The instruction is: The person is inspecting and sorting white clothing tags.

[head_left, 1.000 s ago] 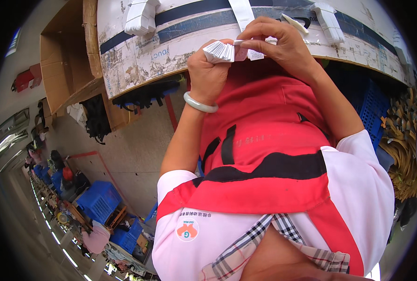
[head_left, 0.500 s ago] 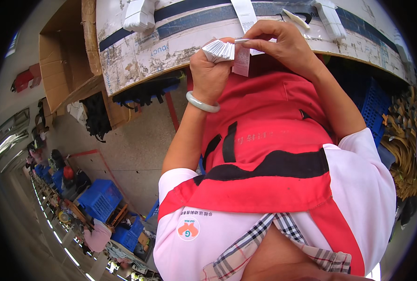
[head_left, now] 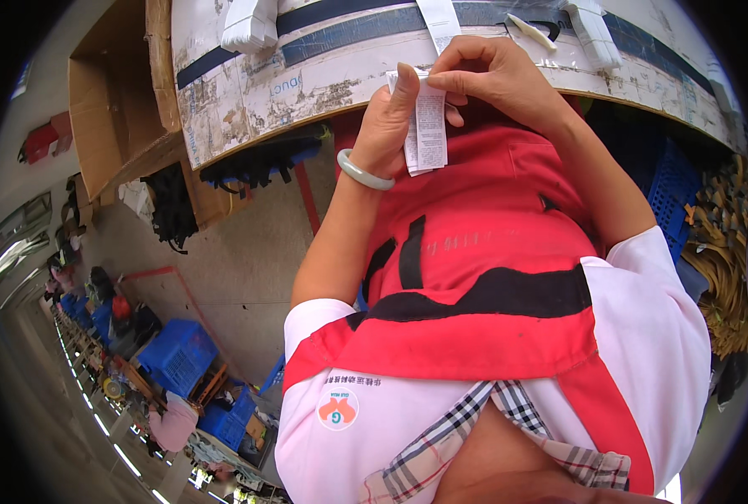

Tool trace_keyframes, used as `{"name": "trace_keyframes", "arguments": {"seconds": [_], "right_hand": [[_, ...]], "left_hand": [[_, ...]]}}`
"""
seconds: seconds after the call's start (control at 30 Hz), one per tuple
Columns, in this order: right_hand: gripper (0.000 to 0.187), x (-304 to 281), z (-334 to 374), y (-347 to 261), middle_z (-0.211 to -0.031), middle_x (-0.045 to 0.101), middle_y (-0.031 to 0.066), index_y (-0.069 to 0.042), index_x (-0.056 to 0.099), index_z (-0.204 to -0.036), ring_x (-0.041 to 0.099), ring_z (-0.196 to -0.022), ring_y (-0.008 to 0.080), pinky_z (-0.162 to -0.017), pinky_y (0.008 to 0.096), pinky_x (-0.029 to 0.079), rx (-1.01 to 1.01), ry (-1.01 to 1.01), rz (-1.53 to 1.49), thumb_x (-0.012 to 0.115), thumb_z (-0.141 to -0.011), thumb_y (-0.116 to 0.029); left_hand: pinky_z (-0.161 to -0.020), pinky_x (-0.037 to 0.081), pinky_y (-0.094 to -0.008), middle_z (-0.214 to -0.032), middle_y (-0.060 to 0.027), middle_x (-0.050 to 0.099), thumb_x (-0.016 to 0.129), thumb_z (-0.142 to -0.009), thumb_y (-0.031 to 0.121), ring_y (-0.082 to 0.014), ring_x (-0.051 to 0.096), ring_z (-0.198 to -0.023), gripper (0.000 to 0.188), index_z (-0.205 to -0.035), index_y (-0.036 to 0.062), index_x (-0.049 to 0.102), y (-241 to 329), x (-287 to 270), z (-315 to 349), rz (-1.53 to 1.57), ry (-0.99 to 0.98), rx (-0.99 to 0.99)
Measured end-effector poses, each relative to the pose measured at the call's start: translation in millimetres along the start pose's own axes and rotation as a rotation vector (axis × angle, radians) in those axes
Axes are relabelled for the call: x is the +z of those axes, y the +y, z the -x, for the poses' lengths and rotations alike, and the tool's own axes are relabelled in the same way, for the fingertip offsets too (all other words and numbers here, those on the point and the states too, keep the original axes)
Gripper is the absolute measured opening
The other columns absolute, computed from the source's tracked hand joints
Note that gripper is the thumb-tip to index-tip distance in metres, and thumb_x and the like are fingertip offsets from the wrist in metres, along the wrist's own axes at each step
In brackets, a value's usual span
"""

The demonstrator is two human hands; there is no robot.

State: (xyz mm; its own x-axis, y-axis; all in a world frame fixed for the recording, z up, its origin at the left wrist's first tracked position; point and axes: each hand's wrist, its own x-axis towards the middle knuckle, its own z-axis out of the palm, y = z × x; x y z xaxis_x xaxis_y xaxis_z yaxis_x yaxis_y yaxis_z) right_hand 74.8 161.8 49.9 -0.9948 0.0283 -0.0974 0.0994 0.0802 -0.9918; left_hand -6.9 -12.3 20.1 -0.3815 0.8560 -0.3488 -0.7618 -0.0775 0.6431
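Note:
A stack of white printed labels (head_left: 428,134) rests in my left hand (head_left: 382,126), whose thumb lies along the top of it and whose fingers wrap underneath. The printed faces point up, and the lower ends hang over the red apron (head_left: 475,202). At the labels' upper end, my right hand (head_left: 496,80) pinches with thumb and forefinger at the edge. How many labels that pinch takes is hidden. Just beyond the hands, a white printed strip (head_left: 439,23) lies on the worn table (head_left: 319,101).
Two bundles of white labels, one on the left (head_left: 250,27) and one on the right (head_left: 593,35), lie on the table. A white pointed tool (head_left: 532,33) is near the right bundle. An open cardboard box (head_left: 118,109) stands left, a blue crate (head_left: 670,197) right.
The label stack was fanned with its edges up in my left hand; now it lies flat, printed side showing. My right hand no longer holds a single label out to the side.

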Motion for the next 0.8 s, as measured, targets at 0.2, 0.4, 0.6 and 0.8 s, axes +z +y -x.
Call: {"name": "trace_keyframes", "arguments": {"seconds": [0.2,0.4,0.6,0.8], "right_hand": [[0.018,-22,-28,35,-0.093,0.061,0.0005,-0.004,0.071,-0.101,0.056,-0.078,0.0085,-0.07,0.0235,0.046,-0.243,0.283,0.516,0.069,-0.089,-0.017],[0.017,-34,-44,44,-0.09,0.06,0.0102,-0.008,0.073,-0.096,0.061,-0.078,0.0251,-0.069,0.0347,0.05,-0.295,0.406,0.661,0.072,-0.084,-0.019],[0.017,-19,-19,18,-0.099,0.061,0.0013,-0.004,0.072,-0.099,0.057,-0.084,0.0096,-0.075,0.0243,0.045,-0.227,0.238,0.459,0.069,-0.088,-0.016],[0.02,-7,-6,-2,-0.099,0.064,0.0018,-0.002,0.069,-0.104,0.06,-0.091,0.0091,-0.082,0.0243,0.048,-0.113,0.239,0.208,0.068,-0.089,-0.016]], "left_hand": [[-0.062,0.051,-0.0265,-0.078,-0.0041,0.057,0.064,-0.094,0.026,-0.0172,0.062,-0.071,0.03,-0.107,-0.0011,0.059,-12,-14,-1,-0.055,0.006,0.089],[-0.05,0.043,-0.0223,-0.078,-0.0039,0.061,0.068,-0.091,0.012,-0.0099,0.057,-0.063,0.02,-0.104,-0.002,0.063,-9,-11,-3,-0.197,0.165,0.118],[-0.052,0.041,-0.019,-0.076,-0.0002,0.064,0.072,-0.084,0.001,-0.0039,0.053,-0.061,0.014,-0.097,0.0013,0.069,-6,-10,-13,-0.61,0.369,0.604],[-0.051,0.04,-0.019,-0.073,0.0004,0.063,0.068,-0.083,-0.003,-0.0036,0.054,-0.061,0.019,-0.102,-0.0013,0.069,-5,-10,-7,-0.638,0.286,0.66]]}}
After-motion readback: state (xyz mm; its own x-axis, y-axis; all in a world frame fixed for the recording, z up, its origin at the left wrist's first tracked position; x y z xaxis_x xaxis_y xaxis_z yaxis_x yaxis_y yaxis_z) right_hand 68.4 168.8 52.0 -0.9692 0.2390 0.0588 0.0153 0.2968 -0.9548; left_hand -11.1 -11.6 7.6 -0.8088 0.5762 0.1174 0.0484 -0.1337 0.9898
